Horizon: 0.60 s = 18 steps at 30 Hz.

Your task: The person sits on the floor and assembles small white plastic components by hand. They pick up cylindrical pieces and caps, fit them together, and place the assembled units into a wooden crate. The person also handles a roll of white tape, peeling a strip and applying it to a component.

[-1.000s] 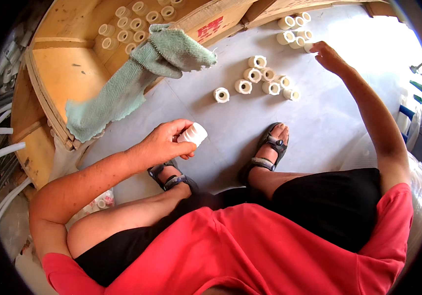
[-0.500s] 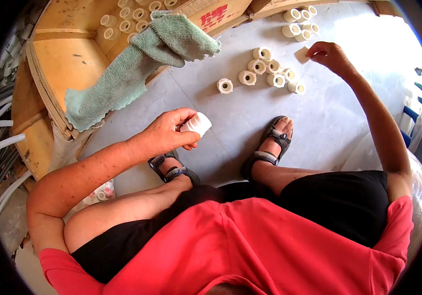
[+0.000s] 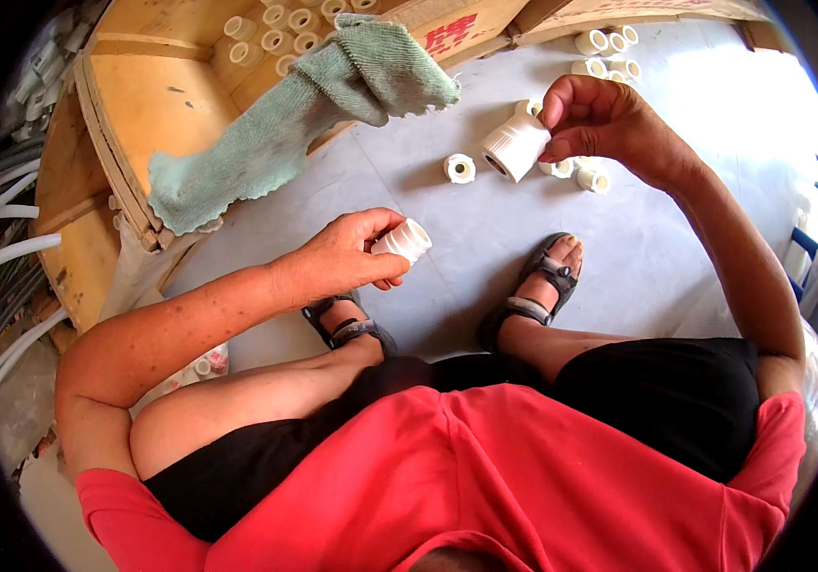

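My left hand [image 3: 357, 250] is closed round a short white plastic pipe fitting [image 3: 403, 241] with a ribbed side, its open end facing up and right. Farther off on the right, my right hand [image 3: 604, 129] pinches a larger-looking white pipe fitting [image 3: 516, 148] by one end between thumb and fingers. That fitting is raised above the floor and tilted, its opening pointing down and left. It hides part of a cluster of similar fittings behind it. One loose fitting [image 3: 460, 169] stands on the floor just left of it, and another fitting [image 3: 594, 181] lies below my right hand.
At the upper left stands a wooden crate [image 3: 147, 105] with several white fittings [image 3: 276, 42] inside. A green cloth [image 3: 285, 124] hangs over its edge. More fittings [image 3: 591, 42] are on the grey floor [image 3: 380, 157] at the back. White tubes [image 3: 13, 257] stick out at far left.
My right hand has come left and nearer, bringing the pale piece it pinched into plain view as a pipe fitting. My left hand keeps its hold. The whole scene has shifted slightly right in view.
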Each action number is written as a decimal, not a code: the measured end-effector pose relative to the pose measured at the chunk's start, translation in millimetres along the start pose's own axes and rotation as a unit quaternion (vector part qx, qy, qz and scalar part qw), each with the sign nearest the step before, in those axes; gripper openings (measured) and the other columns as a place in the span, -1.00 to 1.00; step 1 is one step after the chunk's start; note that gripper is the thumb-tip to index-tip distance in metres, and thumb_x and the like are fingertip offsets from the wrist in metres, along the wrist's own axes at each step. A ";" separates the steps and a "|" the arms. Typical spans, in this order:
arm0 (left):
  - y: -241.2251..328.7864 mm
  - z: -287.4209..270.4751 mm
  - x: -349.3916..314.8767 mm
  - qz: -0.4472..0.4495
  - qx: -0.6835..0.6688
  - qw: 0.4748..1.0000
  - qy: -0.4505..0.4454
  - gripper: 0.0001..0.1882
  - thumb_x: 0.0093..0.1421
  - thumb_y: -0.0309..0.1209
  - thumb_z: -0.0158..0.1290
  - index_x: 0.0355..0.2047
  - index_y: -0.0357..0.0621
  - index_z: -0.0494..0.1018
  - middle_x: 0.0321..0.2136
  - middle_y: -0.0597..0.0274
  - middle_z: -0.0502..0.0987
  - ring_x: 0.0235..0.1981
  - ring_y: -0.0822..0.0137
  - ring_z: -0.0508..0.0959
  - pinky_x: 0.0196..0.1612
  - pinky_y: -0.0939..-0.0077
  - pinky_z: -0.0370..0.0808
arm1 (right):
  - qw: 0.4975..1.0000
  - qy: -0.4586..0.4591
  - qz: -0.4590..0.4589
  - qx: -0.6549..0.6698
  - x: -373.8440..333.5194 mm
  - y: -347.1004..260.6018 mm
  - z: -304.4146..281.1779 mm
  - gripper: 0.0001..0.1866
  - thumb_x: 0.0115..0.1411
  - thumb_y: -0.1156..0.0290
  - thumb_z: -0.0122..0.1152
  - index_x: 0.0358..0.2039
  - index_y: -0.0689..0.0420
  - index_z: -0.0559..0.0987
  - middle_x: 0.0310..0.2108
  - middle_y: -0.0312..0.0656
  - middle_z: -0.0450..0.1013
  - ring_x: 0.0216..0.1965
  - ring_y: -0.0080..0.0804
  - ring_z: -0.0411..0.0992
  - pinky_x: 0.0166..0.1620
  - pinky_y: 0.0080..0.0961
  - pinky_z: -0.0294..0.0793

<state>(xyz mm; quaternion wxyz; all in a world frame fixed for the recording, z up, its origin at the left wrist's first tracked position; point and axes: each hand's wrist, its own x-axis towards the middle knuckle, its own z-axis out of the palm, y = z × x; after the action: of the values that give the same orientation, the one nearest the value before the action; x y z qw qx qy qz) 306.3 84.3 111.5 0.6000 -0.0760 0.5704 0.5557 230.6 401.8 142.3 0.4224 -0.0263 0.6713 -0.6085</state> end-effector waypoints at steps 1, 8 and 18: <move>-1.0 -0.3 -0.4 0.000 -0.001 1.000 0.003 -0.58 0.09 -0.47 0.04 -0.02 -0.34 0.33 -0.35 0.24 0.48 -0.38 0.49 0.50 -0.28 0.55 0.51 | 1.000 -0.005 -0.003 0.001 0.9 -0.8 1.7 -0.82 0.11 0.64 0.21 -0.29 0.11 0.50 -0.30 -0.32 0.51 -0.20 -0.51 0.52 -0.04 -0.55 0.53; -3.5 -4.8 -2.3 0.000 0.004 1.000 0.012 -0.58 0.07 -0.45 0.06 -0.04 -0.32 0.34 -0.37 0.23 0.49 -0.39 0.48 0.51 -0.30 0.55 0.52 | 1.000 -0.026 -0.014 -0.008 5.0 -13.8 13.2 -0.82 0.11 0.60 0.23 -0.26 0.13 0.51 -0.31 -0.29 0.51 -0.21 -0.52 0.52 -0.03 -0.56 0.52; -11.8 -16.4 0.2 0.006 0.043 0.999 -0.006 -0.57 0.12 -0.46 0.10 0.00 -0.27 0.31 -0.31 0.21 0.49 -0.36 0.46 0.53 -0.24 0.52 0.54 | 0.963 -0.060 -0.258 -0.043 33.9 -79.2 29.7 -0.84 0.19 0.51 0.17 -0.19 0.14 0.52 -0.30 -0.23 0.54 -0.24 -0.50 0.54 -0.12 -0.59 0.57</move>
<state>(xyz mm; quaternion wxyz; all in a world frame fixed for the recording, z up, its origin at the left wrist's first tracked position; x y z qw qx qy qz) 305.3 68.2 99.4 0.6029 -0.0437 0.5908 0.5344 188.7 339.1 193.5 0.2888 -0.2531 0.6406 -0.6650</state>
